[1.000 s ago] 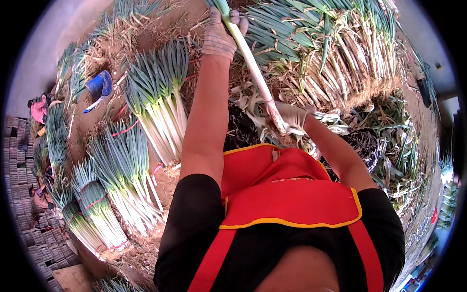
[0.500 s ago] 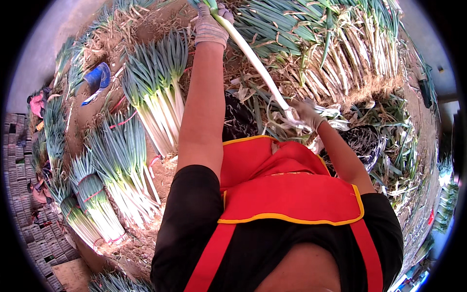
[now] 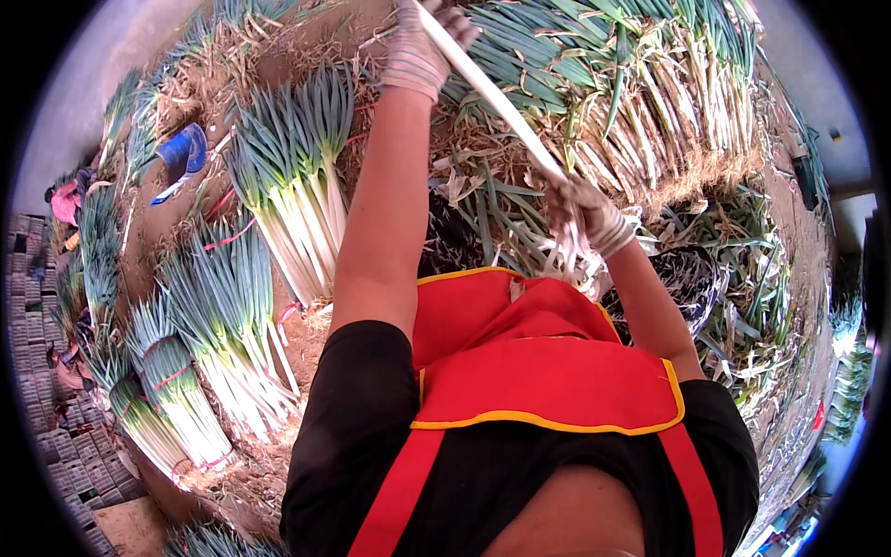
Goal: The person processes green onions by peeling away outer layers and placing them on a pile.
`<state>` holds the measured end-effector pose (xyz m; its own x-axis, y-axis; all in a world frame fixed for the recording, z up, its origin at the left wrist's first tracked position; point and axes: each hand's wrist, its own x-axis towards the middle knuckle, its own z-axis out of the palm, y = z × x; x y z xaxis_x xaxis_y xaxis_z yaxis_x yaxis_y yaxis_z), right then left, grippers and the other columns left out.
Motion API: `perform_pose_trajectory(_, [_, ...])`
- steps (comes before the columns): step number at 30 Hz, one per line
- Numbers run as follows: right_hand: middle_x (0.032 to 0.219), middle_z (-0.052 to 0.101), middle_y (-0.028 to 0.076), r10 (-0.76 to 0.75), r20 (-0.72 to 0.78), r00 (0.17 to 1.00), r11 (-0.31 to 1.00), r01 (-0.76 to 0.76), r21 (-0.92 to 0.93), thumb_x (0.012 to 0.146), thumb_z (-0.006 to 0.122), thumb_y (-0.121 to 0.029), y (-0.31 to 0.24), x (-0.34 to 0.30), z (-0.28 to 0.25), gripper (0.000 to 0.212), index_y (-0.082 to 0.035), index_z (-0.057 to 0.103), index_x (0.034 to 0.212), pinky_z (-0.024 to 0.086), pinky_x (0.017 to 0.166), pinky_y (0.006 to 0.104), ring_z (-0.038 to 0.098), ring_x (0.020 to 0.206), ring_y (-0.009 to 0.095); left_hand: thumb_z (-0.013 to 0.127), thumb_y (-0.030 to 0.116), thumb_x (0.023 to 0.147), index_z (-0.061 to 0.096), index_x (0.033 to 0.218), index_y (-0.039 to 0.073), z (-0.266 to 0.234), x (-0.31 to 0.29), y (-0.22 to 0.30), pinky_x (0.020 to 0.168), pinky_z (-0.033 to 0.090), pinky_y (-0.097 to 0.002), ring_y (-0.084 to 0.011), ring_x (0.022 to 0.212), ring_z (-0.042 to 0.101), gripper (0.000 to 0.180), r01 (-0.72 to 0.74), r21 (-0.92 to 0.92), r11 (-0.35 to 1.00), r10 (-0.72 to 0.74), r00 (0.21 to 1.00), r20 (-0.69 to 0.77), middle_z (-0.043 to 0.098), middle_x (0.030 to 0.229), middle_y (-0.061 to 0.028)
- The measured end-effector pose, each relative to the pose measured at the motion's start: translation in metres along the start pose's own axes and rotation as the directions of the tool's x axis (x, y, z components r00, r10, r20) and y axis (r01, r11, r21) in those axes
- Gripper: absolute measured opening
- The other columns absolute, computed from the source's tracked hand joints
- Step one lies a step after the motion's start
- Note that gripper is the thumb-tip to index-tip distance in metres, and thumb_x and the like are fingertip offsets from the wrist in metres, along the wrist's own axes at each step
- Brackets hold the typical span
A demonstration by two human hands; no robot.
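A long white-stemmed leek or large green onion (image 3: 501,104) slants from the top of the view down to the right. My left hand (image 3: 420,54), in a pale knit glove, is closed around its upper part; the leaf end runs out of view. Around the lower end is my right hand (image 3: 587,212), also gloved, its fingers wrapped on the white stem. Loose pale skins (image 3: 571,249) hang below that hand, and the root end is hidden. Under my forearms lies the red apron (image 3: 548,371) with yellow edging.
Untrimmed stalks (image 3: 664,111) with brown roots lie heaped at the upper right. Clean white bunches (image 3: 302,204), several tied with red bands, stand to the left. A blue plastic piece (image 3: 184,150) lies farther left. Leaf scraps (image 3: 756,278) cover the ground at right.
My right hand has moved slightly up and turned, now wrapped on the stem with skins hanging beneath. My left hand has shifted slightly right, and the stem's lower end has dropped into the right hand.
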<state>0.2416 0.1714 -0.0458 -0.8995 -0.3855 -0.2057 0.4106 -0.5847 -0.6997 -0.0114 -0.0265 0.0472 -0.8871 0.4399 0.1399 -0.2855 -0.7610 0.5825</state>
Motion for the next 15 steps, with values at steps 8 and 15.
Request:
perform_pose_trajectory(8, [0.06,0.04,-0.005,-0.134,-0.167,0.977,0.955,0.082,-0.285,0.092,0.059,-0.044,-0.007,0.03,0.09,0.038,-0.008,0.047,0.088,0.023,0.035,0.021,0.03,0.041,0.004,0.045,0.039,0.099,0.049,0.098,0.008,-0.047,0.02,-0.014,0.046,0.037,-0.0319,-0.0159,0.052,0.039,0.031,0.048,-0.187,0.981,-0.079,0.984,-0.161,0.043,0.067,-0.0037])
perform_pose_trajectory(15, [0.057,0.038,-0.005,-0.202,-0.415,0.887,0.925,0.034,-0.379,0.099,0.049,-0.03,0.013,-0.031,0.101,0.031,-0.001,0.052,0.109,0.021,0.038,0.0187,0.032,0.043,0.003,0.051,0.037,0.097,0.05,0.093,0.008,-0.048,0.016,-0.013,0.044,0.037,-0.03,-0.0149,0.049,0.038,0.03,-0.037,-0.165,0.986,-0.015,0.953,-0.302,0.042,0.065,-0.0022])
